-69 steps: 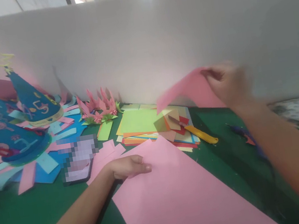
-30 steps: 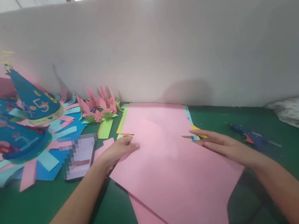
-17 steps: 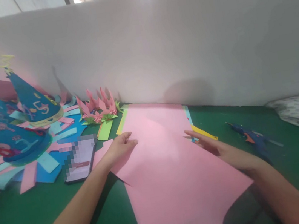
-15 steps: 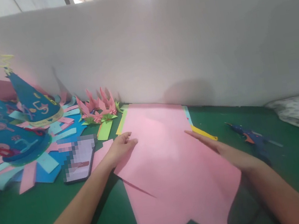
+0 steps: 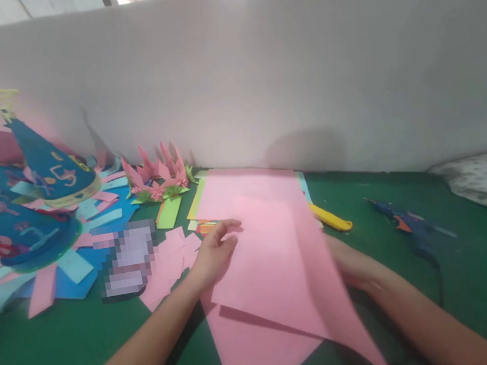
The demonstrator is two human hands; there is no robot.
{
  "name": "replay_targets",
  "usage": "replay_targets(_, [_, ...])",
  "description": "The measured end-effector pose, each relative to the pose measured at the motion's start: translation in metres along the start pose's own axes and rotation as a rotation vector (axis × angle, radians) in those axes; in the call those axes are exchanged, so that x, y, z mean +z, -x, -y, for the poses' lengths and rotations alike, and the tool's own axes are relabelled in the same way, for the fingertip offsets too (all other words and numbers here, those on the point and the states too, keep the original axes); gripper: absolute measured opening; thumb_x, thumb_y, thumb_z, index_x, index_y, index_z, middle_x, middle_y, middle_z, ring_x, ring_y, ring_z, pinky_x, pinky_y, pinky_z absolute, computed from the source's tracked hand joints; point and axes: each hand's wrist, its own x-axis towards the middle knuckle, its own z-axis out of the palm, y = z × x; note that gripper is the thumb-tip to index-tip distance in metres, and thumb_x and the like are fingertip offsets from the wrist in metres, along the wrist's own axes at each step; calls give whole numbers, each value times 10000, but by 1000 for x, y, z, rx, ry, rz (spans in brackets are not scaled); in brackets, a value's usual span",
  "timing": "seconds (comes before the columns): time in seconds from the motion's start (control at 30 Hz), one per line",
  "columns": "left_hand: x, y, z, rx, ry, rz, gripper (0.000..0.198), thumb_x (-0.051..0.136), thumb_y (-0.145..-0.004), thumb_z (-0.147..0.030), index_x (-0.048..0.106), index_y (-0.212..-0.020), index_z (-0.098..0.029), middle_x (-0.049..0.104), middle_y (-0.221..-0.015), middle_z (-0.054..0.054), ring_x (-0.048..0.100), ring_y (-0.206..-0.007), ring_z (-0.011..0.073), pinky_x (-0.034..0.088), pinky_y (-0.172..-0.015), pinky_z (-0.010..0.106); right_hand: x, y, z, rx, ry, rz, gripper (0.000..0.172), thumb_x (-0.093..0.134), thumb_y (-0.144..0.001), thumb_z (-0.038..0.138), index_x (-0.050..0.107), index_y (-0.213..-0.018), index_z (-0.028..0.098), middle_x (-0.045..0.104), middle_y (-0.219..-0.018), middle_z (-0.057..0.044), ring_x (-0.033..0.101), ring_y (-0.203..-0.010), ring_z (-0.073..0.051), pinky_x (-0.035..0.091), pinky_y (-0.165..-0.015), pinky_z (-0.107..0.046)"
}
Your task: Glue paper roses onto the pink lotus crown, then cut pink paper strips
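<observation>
Green felt-like table top (image 5: 66, 349), closed off at the far side by a plain white partition wall (image 5: 254, 81).

Head view:
- Large pink paper sheet (image 5: 274, 252) lies mid-table, long axis running near to far. Its right edge is raised and curled up off the table; its left part lies flat.
- Second pink paper sheet (image 5: 254, 355) lies underneath it and shows at the near left.
- Left hand (image 5: 215, 252) rests palm down on the left edge of the upper sheet. Its fingers are extended and held close together, thumb pointing to the far right. It is pressing, not pinching.
- Right hand (image 5: 355, 263) is at the raised right edge. The lifted paper hides its fingers, so I cannot tell their state or whether they grip the sheet.
- Yellow plastic utility knife (image 5: 331, 217) is just right of the sheet's far half.
- Blue glue gun (image 5: 407, 223) lies further right, well apart from the paper.
- Stack of mixed coloured papers (image 5: 199, 211) is partly covered by the far end of the upper sheet.
- Pink folded-paper flowers with green leaves (image 5: 156, 175) sit against the wall, far left of the sheet.
- Blue paper cone hat (image 5: 49, 168) stands far left among loose pink and blue strips.
- Phone, its screen blurred (image 5: 128, 258), is left of the left hand.
</observation>
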Motion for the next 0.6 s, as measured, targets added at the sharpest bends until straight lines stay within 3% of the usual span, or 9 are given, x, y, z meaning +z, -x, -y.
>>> replay_targets(0.1, [2, 3, 1, -72, -10, 4, 291, 610, -764, -421, 640, -895, -163, 606, -815, 23, 453, -595, 84, 344, -541, 202, 14, 1, 3, 126, -131, 12, 581, 685, -721, 484, 544, -1237, 258, 654, -1151, -92, 648, -960, -266, 523, -815, -411])
replay_targets(0.2, [4, 7, -3, -169, -22, -13, 454, 527, -782, -579, 643, -795, -139, 477, -556, -22, 380, -482, 77, 306, -481, 213, 23, -3, -1, 147, -197, -136, 615, 713, -717, 414, 492, -1267, 251, 638, -1185, -84, 644, -976, -252, 523, -829, -387])
replay_targets(0.27, [7, 10, -6, -204, -35, 32, 467, 578, -733, -597, 641, -798, -139, 458, -536, -33, 382, -463, 74, 317, -477, 216, 26, -6, -5, 123, -216, -212, 613, 725, -710, 394, 486, -1256, 249, 628, -1203, -79, 641, -984, -249, 525, -831, -380])
replay_targets(0.37, [12, 13, -11, -181, -71, 73, 379, 736, -619, -471, 616, -779, -149, 551, -661, -13, 479, -556, 88, 379, -548, 219, 29, -8, -9, 105, -226, -267, 589, 732, -702, 399, 502, -1224, 253, 630, -1204, -67, 639, -992, -244, 530, -826, -369])
replay_targets(0.47, [16, 14, -12, -161, -107, 15, 309, 732, -629, -398, 562, -700, -151, 530, -639, -28, 463, -547, 73, 356, -528, 199, 28, -7, -8, 124, -271, -225, 565, 706, -710, 462, 535, -1204, 248, 646, -1179, -68, 633, -1010, -252, 524, -835, -370])
replay_targets(0.6, [15, 10, -8, -186, 37, -85, 301, 686, -666, -397, 488, -700, -174, 438, -550, -76, 372, -450, 42, 282, -449, 173, 25, -4, -7, 157, -357, -81, 545, 684, -708, 501, 582, -1166, 224, 654, -1161, -82, 624, -1028, -269, 507, -856, -391])
